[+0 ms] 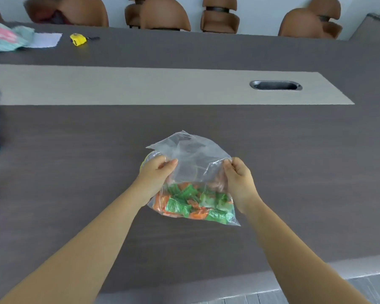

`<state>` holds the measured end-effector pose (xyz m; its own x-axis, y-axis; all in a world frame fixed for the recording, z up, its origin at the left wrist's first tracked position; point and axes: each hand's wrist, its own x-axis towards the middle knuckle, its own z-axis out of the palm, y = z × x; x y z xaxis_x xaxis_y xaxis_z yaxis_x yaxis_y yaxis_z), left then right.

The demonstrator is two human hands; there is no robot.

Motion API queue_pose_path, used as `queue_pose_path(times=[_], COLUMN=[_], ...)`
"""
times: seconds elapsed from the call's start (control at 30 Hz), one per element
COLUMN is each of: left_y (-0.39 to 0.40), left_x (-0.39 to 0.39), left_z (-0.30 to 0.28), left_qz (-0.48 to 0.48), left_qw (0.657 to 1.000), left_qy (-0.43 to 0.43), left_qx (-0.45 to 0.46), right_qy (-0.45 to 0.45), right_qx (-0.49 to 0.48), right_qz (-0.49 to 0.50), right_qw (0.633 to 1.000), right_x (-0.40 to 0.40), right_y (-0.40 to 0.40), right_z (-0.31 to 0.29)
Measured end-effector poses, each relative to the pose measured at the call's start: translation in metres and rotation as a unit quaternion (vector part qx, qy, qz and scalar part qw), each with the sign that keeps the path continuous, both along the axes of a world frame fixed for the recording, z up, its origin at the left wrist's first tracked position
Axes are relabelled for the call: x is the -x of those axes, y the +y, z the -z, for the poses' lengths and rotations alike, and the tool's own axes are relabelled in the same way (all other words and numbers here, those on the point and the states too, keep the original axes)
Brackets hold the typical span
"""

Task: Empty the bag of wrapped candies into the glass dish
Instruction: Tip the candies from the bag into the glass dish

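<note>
A clear plastic bag (191, 159) hangs over the dark table, its top part empty and crumpled. Green and orange wrapped candies (193, 202) fill its lower part. My left hand (156, 172) pinches the bag's left side and my right hand (237, 178) pinches its right side, both about halfway up. A curved glassy edge (146, 160) with a yellowish tint peeks out behind my left hand; most of it is hidden, so I cannot tell if it is the glass dish.
The dark table (75, 172) has a lighter centre strip with a cable slot (275, 85). At the far left lie a yellow tape measure (78, 39), a white paper (45, 40) and a teal bag (6, 37). Brown chairs (165, 15) line the far side.
</note>
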<state>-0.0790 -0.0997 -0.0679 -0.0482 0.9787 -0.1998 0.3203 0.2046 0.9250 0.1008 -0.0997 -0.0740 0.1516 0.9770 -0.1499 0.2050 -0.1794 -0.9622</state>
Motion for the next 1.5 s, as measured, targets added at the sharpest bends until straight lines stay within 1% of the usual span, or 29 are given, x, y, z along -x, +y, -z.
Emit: queue_pose_path(times=[0.2, 0.33, 0.4, 0.47, 0.53, 0.6, 0.67, 0.73, 0.8, 0.83, 0.9, 0.93, 0.97, 1.07, 1.13, 1.23, 1.3, 1.37, 1.4, 1.5], left_y=[-0.037, -0.039, -0.038, -0.038, -0.044, -0.055, -0.069, -0.08, -0.089, -0.092, -0.094, -0.095, -0.095, -0.091, -0.086, -0.081, -0.079, -0.077, -0.075, -0.068], left_x=[0.019, 0.026, 0.03, 0.035, 0.039, 0.044, 0.05, 0.053, 0.053, 0.052, 0.05, 0.048, 0.046, 0.041, 0.038, 0.036, 0.036, 0.035, 0.036, 0.036], left_z=[0.029, 0.051, 0.061, 0.067, 0.07, 0.073, 0.075, 0.079, 0.079, 0.08, 0.085, 0.086, 0.085, 0.078, 0.071, 0.064, 0.062, 0.06, 0.058, 0.05], left_qz=[-0.084, -0.116, -0.123, -0.121, -0.097, -0.068, -0.037, 0.008, 0.055, 0.065, 0.062, 0.05, 0.033, -0.021, -0.033, -0.057, -0.058, -0.06, -0.066, -0.083], left_qw=[0.996, 0.99, 0.987, 0.985, 0.985, 0.986, 0.984, 0.985, 0.985, 0.985, 0.983, 0.982, 0.983, 0.989, 0.991, 0.982, 0.977, 0.969, 0.963, 0.946], left_qy=[-0.013, -0.014, -0.024, -0.05, -0.076, -0.085, -0.087, -0.055, 0.001, 0.035, 0.099, 0.117, 0.116, 0.061, 0.009, -0.076, -0.108, -0.148, -0.175, -0.233], left_qx=[0.038, 0.076, 0.096, 0.109, 0.118, 0.129, 0.149, 0.166, 0.161, 0.156, 0.144, 0.141, 0.138, 0.133, 0.133, 0.162, 0.177, 0.188, 0.197, 0.209], right_qy=[-0.018, 0.053, 0.051, 0.022, 0.005, -0.002, -0.028, -0.045, -0.067, -0.094, -0.138, -0.15, -0.152, -0.127, -0.11, -0.098, -0.074, -0.019, 0.022, 0.124], right_qx=[0.051, 0.12, 0.139, 0.141, 0.155, 0.18, 0.199, 0.208, 0.212, 0.212, 0.206, 0.196, 0.185, 0.151, 0.143, 0.149, 0.15, 0.152, 0.157, 0.174], right_qz=[-0.065, -0.073, -0.062, -0.05, -0.053, -0.081, -0.126, -0.163, -0.197, -0.214, -0.219, -0.208, -0.196, -0.166, -0.157, -0.142, -0.124, -0.107, -0.101, -0.117], right_qw=[0.996, 0.989, 0.987, 0.988, 0.986, 0.98, 0.971, 0.963, 0.955, 0.949, 0.944, 0.946, 0.951, 0.966, 0.971, 0.974, 0.978, 0.982, 0.982, 0.97], right_x=[0.022, 0.035, 0.037, 0.036, 0.031, 0.021, 0.013, 0.009, 0.007, 0.007, 0.007, 0.007, 0.007, 0.01, 0.01, 0.01, 0.011, 0.013, 0.015, 0.016], right_y=[-0.017, -0.017, -0.016, -0.015, -0.017, -0.025, -0.036, -0.046, -0.053, -0.056, -0.06, -0.061, -0.062, -0.062, -0.059, -0.053, -0.051, -0.049, -0.049, -0.048], right_z=[0.023, 0.04, 0.047, 0.054, 0.058, 0.061, 0.064, 0.064, 0.064, 0.064, 0.066, 0.067, 0.068, 0.062, 0.058, 0.054, 0.053, 0.05, 0.048, 0.04])
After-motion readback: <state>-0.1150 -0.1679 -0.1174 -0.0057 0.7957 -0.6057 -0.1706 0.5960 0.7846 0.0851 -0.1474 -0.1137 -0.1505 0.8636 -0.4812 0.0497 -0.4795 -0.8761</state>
